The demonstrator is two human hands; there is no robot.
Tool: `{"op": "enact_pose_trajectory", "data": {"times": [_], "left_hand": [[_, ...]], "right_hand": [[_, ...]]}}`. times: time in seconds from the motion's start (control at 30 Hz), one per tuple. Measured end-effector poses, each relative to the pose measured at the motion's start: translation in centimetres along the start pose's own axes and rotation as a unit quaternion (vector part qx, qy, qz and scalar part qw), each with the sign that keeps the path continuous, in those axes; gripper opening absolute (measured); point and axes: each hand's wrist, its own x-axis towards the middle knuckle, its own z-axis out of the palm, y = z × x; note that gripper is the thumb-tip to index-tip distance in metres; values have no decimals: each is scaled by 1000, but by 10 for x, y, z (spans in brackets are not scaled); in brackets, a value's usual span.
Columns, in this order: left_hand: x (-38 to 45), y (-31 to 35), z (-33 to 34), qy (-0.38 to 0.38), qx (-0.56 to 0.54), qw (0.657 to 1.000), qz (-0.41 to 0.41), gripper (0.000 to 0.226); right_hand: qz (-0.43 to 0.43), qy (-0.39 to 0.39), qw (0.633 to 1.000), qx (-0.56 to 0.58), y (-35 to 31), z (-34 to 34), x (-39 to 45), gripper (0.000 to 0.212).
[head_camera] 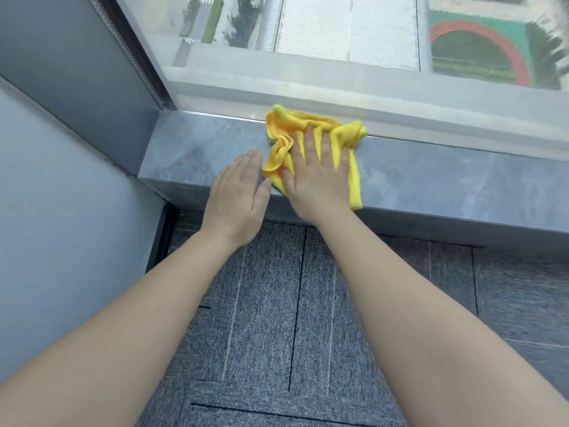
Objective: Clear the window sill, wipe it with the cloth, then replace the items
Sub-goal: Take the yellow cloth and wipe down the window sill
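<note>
Head view, read left to right. At the far left I see a pale grey wall (61, 211) meeting a darker grey window frame (77, 72), which runs down to the left end of the sill (431, 177) — a grey, marbled stone ledge that crosses the picture below the window glass (338, 32).

My left hand (238, 192) lies flat on the sill near its front edge, palm down, fingers straight and held together, thumb out to the right. It grips nothing; the thumb tip sits just beside the left fold of the cloth, and I cannot tell whether the two touch.

The cloth (289, 127) is yellow and crumpled. It lies on the sill from the glass edge to the front edge, where one corner hangs slightly over.

My right hand (317, 177) is pressed flat on top of the cloth, palm down, fingers spread and pointing toward the glass. It is fully open — pressing the cloth down, not clutching it. Yellow folds show between and beyond the fingers.

To the right, the sill is bare stone up to the picture's edge. Below both forearms lies grey carpet tile (277, 318) with dark seams.
</note>
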Motion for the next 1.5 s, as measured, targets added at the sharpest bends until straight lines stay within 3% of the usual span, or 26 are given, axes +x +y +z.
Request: {"op": "enact_pose_trajectory", "data": {"times": [0.1, 0.2, 0.33, 0.47, 0.73, 0.83, 0.97, 1.1, 1.3, 1.5], "left_hand": [[4, 12, 3, 0, -1, 1000, 11, 84], [10, 29, 9, -18, 15, 999, 22, 87], [17, 55, 20, -50, 39, 998, 31, 72], [22, 73, 34, -88, 63, 993, 39, 60], [27, 58, 21, -78, 54, 995, 20, 50], [29, 52, 17, -82, 45, 995, 20, 50], [27, 51, 15, -105, 44, 993, 27, 57], [15, 70, 16, -152, 35, 987, 44, 51], [18, 102, 23, -161, 35, 984, 63, 51], [24, 122, 50, -119, 46, 990, 56, 52]], "right_hand": [[-80, -16, 996, -44, 24, -5, -10, 58], [-76, -28, 994, -74, 49, -8, -25, 58], [15, -26, 997, -74, 87, -7, -46, 63], [158, -28, 987, 9, 107, -8, -53, 68], [320, -6, 941, 109, 84, -15, -9, 75], [297, -6, 950, 101, 65, -14, 2, 73], [159, -9, 986, 44, 57, -10, -14, 64], [64, -70, 995, -5, 76, -19, -44, 60], [171, -104, 979, 24, 131, -25, -70, 65], [278, -50, 957, 64, 161, -28, -51, 78]]}}
